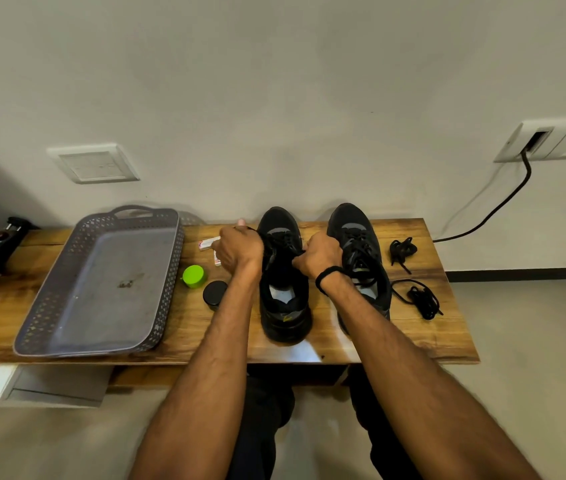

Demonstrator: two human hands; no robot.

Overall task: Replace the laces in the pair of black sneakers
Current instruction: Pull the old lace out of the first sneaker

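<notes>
Two black sneakers stand side by side on the wooden bench (343, 348), toes toward the wall. Over the lace area of the left sneaker (283, 299), both hands work. My left hand (240, 249) is curled at the shoe's left side, pinching its black lace. My right hand (319, 256) pinches the lace at the shoe's right side. The right sneaker (361, 251) is laced, partly hidden by my right wrist. Two loose bundles of black laces (402, 249) (421, 299) lie on the bench to the right.
A grey perforated plastic tray (101, 282) sits on the left of the bench. Between tray and shoes are a green cap (193, 276), a black round tin (215, 294) and a small white packet (208, 243). A black cable (503, 202) runs from the wall socket.
</notes>
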